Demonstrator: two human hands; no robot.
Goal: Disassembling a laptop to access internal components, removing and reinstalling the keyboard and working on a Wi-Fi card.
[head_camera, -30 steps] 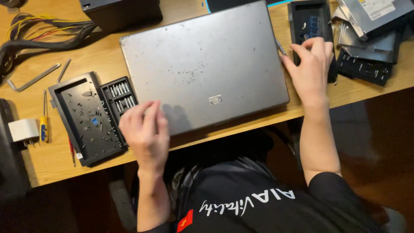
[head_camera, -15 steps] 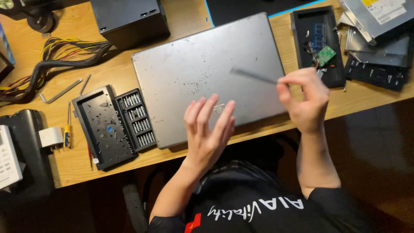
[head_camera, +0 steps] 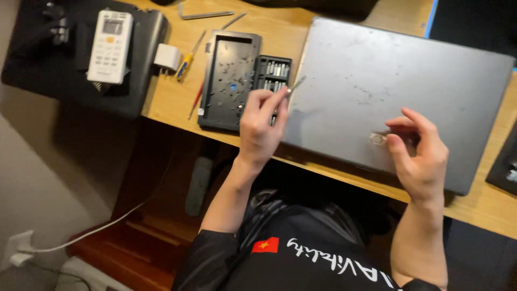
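Hands come first, two of them, over the near edge of the wooden desk (head_camera: 177, 102). The left hand (head_camera: 262, 126) now pinches one thin metal tool (head_camera: 295, 84) between thumb and fingertips, closed on it; half a second ago the right hand held that slim tool over the laptop's right side, so it has changed hands and moved to the laptop's left edge. The right hand (head_camera: 420, 156) now hovers half-curled and empty above the one closed grey laptop (head_camera: 398, 91), near its front edge, fingers loosely apart. Work seems to shift toward the bit set. Just beyond the left hand lie one black tray (head_camera: 226, 70) and one bit holder (head_camera: 272, 69) side by side. Farther left sit one small screwdriver (head_camera: 188, 54), one white adapter (head_camera: 167, 56), and one white remote (head_camera: 110, 46). At the far edge lies one hex key (head_camera: 204, 13).
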